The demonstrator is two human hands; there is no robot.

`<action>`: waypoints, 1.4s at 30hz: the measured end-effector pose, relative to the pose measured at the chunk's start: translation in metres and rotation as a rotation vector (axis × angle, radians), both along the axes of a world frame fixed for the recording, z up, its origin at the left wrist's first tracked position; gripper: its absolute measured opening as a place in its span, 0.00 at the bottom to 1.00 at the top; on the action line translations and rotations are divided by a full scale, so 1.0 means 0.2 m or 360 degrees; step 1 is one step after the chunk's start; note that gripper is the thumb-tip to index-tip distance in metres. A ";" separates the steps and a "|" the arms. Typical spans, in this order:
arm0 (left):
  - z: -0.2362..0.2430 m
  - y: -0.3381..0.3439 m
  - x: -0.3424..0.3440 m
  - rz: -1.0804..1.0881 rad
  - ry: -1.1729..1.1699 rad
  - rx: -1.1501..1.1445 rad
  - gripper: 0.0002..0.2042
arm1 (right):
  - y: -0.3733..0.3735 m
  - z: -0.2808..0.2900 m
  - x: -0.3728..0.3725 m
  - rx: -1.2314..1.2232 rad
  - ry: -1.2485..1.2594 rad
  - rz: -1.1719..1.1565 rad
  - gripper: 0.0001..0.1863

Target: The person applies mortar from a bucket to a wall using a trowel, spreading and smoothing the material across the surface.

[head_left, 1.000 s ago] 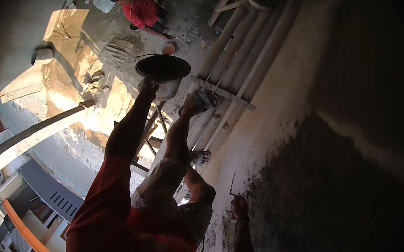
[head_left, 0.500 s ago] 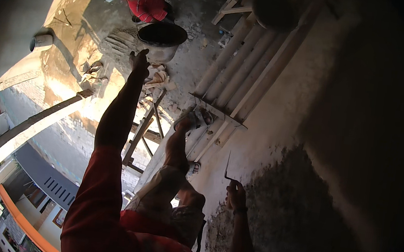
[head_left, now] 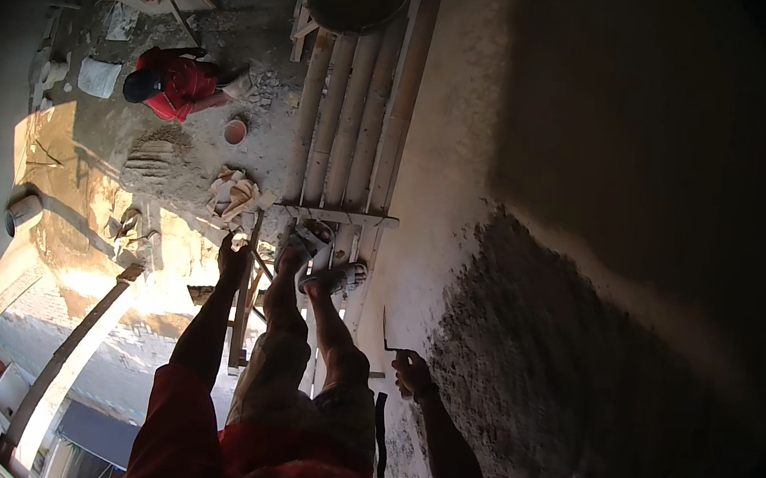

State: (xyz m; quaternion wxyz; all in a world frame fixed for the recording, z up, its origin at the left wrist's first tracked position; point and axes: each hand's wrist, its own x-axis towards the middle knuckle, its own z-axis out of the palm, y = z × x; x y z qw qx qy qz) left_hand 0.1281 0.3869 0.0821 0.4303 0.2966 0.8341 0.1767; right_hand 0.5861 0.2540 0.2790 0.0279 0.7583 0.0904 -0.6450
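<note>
Head view: the left hand reaches out with fingers parted, apparently empty, perhaps for balance. The dark tub rests across poles, which seemingly also serve as footing. The trowel, its handle gripped by the right hand, shows edge-on near the rough wall patch, probably angled for control.

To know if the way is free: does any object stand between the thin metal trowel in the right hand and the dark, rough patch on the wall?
Apart from the right hand itself, nothing visible stands between the thin metal trowel and the dark, rough patch; only pale wall shows there.
</note>
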 end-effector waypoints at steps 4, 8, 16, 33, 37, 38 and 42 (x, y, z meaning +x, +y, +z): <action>0.11 0.02 0.19 -0.0197 -0.0060 0.0095 0.33 | -0.20 0.06 0.11 0.0083 -0.0025 -0.0101 0.16; 0.21 0.22 0.24 -0.0231 -0.0107 0.0215 0.32 | -0.24 0.10 0.16 0.0038 0.0036 -0.0155 0.15; 0.26 0.78 0.47 -0.0375 -0.0280 0.0167 0.28 | -0.17 0.22 0.18 0.0138 -0.0136 -0.0378 0.15; -0.26 3.00 1.28 -0.0902 -0.0134 0.0118 0.29 | 0.99 0.37 -0.19 -0.0012 -0.0057 -0.0711 0.18; -0.50 3.28 1.27 -0.1110 0.0286 0.0418 0.31 | 1.14 0.38 -0.28 0.0073 -0.0052 -0.0790 0.20; -0.53 3.30 1.36 -0.1110 0.0193 0.0265 0.32 | 1.13 0.37 -0.29 -0.0006 -0.0072 -0.0830 0.20; -0.59 3.37 1.47 -0.1017 -0.0153 0.0707 0.34 | 1.02 0.36 -0.31 -0.0094 -0.0133 -0.0890 0.18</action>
